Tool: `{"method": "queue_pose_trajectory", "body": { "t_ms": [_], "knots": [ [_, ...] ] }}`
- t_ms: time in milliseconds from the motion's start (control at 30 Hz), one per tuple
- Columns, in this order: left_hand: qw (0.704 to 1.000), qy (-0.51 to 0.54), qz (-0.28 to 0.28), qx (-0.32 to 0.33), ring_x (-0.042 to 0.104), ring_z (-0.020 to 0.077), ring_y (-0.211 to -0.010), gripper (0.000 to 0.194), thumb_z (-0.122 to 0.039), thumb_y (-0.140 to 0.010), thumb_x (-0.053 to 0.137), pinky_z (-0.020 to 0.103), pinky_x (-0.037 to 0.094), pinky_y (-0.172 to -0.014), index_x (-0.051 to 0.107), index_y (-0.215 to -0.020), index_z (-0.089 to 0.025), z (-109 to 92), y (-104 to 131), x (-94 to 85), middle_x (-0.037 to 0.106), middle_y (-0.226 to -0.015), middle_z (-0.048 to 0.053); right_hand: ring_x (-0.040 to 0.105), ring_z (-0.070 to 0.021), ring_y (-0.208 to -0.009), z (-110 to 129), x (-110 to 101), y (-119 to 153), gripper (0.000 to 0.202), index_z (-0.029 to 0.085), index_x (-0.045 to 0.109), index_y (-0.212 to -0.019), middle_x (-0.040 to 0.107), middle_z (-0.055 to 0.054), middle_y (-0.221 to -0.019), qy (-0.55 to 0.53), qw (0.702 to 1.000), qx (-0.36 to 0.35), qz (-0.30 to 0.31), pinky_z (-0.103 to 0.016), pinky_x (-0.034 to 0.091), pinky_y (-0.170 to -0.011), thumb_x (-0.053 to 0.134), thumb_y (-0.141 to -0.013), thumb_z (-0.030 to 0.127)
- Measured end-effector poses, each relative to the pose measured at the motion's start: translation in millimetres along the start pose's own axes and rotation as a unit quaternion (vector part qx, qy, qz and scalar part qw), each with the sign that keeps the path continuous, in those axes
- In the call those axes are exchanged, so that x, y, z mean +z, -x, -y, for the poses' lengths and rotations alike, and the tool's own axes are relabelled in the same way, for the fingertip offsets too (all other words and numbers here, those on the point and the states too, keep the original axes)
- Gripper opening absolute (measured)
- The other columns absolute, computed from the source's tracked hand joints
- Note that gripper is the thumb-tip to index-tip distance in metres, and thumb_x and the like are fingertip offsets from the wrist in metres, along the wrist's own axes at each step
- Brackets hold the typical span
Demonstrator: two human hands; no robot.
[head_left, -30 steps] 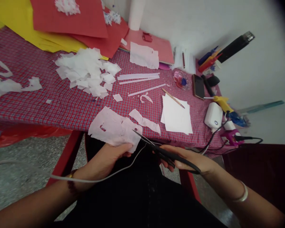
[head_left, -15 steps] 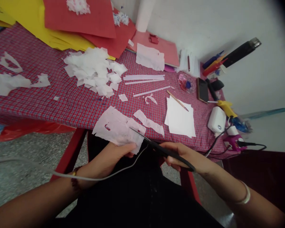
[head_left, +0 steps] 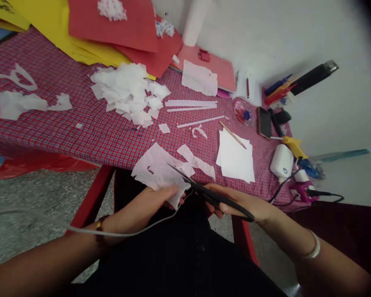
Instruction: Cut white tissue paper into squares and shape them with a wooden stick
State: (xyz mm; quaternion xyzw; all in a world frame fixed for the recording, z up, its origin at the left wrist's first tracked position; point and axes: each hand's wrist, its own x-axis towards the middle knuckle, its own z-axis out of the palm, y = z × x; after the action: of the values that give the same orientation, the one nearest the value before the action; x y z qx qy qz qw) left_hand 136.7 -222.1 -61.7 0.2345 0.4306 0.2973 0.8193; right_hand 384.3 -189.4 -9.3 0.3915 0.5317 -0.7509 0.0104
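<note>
My left hand (head_left: 160, 198) pinches a thin, torn-edged white sheet of paper (head_left: 156, 165) at the table's near edge, thumb on top. A small ragged hole shows in the sheet. My right hand (head_left: 235, 202) is wrapped round the black handles of a pair of scissors (head_left: 218, 197). Their blades point left and lie across the sheet's right part; one blade tip rests over the paper. Just beyond the blades is a narrow paper offcut (head_left: 196, 161) on the checked cloth. Parts of the left fingers are hidden under the sheet.
A heap of white paper pieces (head_left: 123, 90) lies beyond my hands. White sheets (head_left: 235, 159) carry a pencil (head_left: 233, 135). Phone (head_left: 264, 122), glue gun (head_left: 293, 145) and white box (head_left: 282, 160) stand right. A pale cable (head_left: 111, 234) crosses my left wrist.
The view has shifted slightly. The sheet has moved a little right, its right edge now bending near my left thumb, and the scissors lie across it with blades closer together.
</note>
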Motion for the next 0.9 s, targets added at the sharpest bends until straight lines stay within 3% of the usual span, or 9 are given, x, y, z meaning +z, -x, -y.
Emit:
{"method": "queue_pose_trajectory", "body": {
  "t_ms": [133, 267, 400, 533, 733, 900],
  "knots": [
    [1.000, 0.000, 0.017, 0.013, 0.065, 0.0216, -0.088, 0.029, -0.039, -0.084, 0.064, 0.034, 0.049, -0.082, 0.071, -0.105, -0.019, 5, -3, -3.2, 0.073, -0.106, 0.008, 0.044, -0.0112, -0.073, 3, 1, -4, 0.065, 0.015, 0.048, -0.121, 0.050, -0.003, -0.090, 0.000, 1.000, 0.011, -0.008, -0.024, 0.038, -0.060, 0.060, -0.082, 0.066],
    [1.000, 0.002, 0.023, 0.021, 0.065, 0.0226, -0.092, 0.035, -0.037, -0.084, 0.064, 0.035, 0.049, -0.084, 0.069, -0.114, -0.020, 10, -5, -4.1, 0.072, -0.111, 0.008, 0.042, -0.0101, -0.068, 6, 4, -7, 0.067, 0.015, 0.048, -0.122, 0.048, -0.002, -0.087, -0.002, 1.000, 0.014, -0.021, -0.023, 0.037, -0.056, 0.062, -0.081, 0.066],
    [1.000, 0.002, 0.009, 0.012, 0.065, 0.0221, -0.088, 0.030, -0.035, -0.083, 0.065, 0.035, 0.049, -0.082, 0.071, -0.108, -0.019, 10, -5, -3.5, 0.073, -0.104, 0.007, 0.040, -0.0075, -0.059, 3, 9, -7, 0.065, 0.014, 0.051, -0.118, 0.047, 0.002, -0.078, -0.008, 0.998, 0.017, -0.054, -0.022, 0.034, -0.052, 0.063, -0.080, 0.065],
    [0.999, 0.013, 0.031, 0.013, 0.066, 0.0211, -0.089, 0.027, -0.038, -0.082, 0.067, 0.034, 0.049, -0.082, 0.071, -0.102, -0.019, 9, -3, -5.6, 0.072, -0.103, 0.007, 0.037, -0.0045, -0.048, -2, 12, -6, 0.058, 0.014, 0.051, -0.114, 0.047, 0.004, -0.070, -0.022, 0.997, 0.020, -0.075, -0.021, 0.028, -0.046, 0.062, -0.084, 0.061],
    [0.998, 0.048, 0.023, 0.035, 0.066, 0.0220, -0.094, 0.027, -0.037, -0.084, 0.064, 0.034, 0.049, -0.086, 0.072, -0.103, -0.020, 5, -2, -8.0, 0.073, -0.107, 0.007, 0.046, -0.0096, -0.065, 4, 9, -7, 0.063, 0.014, 0.050, -0.108, 0.051, -0.003, -0.085, 0.009, 1.000, 0.012, -0.023, -0.023, 0.036, -0.055, 0.056, -0.082, 0.070],
    [0.999, 0.023, 0.048, -0.002, 0.066, 0.0248, -0.103, 0.029, -0.038, -0.086, 0.063, 0.037, 0.046, -0.096, 0.072, -0.103, -0.016, 9, -4, -8.6, 0.073, -0.111, 0.009, 0.046, -0.0098, -0.068, 9, 6, -12, 0.062, 0.014, 0.048, -0.109, 0.049, -0.003, -0.088, 0.019, 1.000, -0.001, 0.001, -0.023, 0.035, -0.057, 0.055, -0.083, 0.070]
  ]
}}
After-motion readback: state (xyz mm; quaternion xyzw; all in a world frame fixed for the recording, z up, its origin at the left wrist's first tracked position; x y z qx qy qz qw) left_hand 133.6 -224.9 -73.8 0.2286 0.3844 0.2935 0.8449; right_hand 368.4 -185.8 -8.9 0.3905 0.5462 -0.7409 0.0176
